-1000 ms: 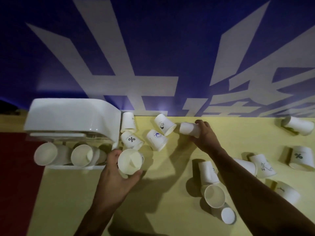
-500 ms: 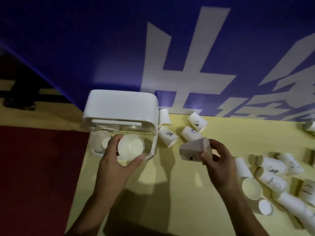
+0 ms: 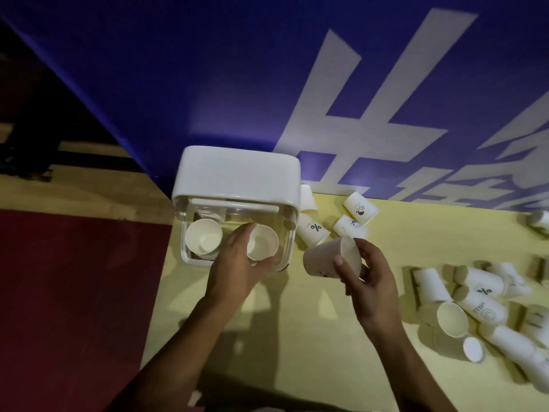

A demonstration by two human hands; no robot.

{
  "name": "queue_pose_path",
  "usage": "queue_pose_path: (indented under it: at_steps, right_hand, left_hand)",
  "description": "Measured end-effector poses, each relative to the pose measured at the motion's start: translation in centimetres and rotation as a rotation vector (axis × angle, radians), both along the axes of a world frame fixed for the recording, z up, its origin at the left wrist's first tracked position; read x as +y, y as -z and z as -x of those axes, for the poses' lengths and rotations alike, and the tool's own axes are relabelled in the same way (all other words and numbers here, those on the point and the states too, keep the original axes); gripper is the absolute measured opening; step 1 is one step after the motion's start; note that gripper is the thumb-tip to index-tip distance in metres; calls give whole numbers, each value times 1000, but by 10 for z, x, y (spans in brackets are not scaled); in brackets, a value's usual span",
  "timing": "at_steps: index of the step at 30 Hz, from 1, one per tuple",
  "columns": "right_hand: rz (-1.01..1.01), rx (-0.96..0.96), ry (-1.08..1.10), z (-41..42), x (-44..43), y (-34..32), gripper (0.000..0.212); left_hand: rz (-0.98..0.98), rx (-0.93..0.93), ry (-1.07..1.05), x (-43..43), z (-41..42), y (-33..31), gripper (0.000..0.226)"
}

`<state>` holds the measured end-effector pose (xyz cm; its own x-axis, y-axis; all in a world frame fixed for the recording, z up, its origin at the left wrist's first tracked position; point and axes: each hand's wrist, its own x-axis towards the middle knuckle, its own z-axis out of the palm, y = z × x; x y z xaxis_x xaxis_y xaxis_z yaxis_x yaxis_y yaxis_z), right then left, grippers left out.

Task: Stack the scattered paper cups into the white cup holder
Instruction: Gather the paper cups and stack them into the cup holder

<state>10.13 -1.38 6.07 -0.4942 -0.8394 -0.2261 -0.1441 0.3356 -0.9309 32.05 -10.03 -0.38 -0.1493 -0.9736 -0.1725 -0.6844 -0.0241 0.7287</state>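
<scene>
Two hands are out over the yellow table (image 3: 297, 337). The left hand (image 3: 237, 264) reaches forward, fingers and thumb curled round an upright cup (image 3: 263, 242) at the right opening of the white cup holder (image 3: 237, 171). The right hand (image 3: 370, 282) pinches a tilted cup (image 3: 322, 258) just beside the holder.

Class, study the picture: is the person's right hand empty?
No, the right hand holds a paper cup, tilted on its side, just right of the white cup holder.
</scene>
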Motion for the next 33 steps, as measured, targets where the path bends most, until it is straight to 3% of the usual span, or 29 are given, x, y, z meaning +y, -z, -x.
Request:
queue_pose_path:
  at_steps: [7, 9, 12, 20, 29, 31, 33]
  right_hand:
    - [64, 181, -150, -34, -23, -9, 70]
    - [109, 223, -248, -53, -34, -3, 72]
    - [116, 295, -355, -71, -46, 14, 73]
    - [18, 452, -535, -81, -63, 66, 79]
    - [-41, 378, -670, -69, -72, 80, 80]
    - [-52, 371, -683, -63, -68, 73, 85]
    - [-61, 321, -570, -53, -53, 66, 78]
  left_hand:
    - [-105, 108, -64, -4, 3, 11, 87]
    - [-187, 225, -35, -3, -2, 6, 100]
    - [-241, 227, 9, 4, -17, 7, 120]
    - [-318, 237, 40, 6, -31, 8, 104]
    - [-278, 173, 56, 15, -27, 6, 89]
    - [-197, 62, 22, 22, -25, -5, 85]
    - [33, -9, -16, 34, -15, -26, 69]
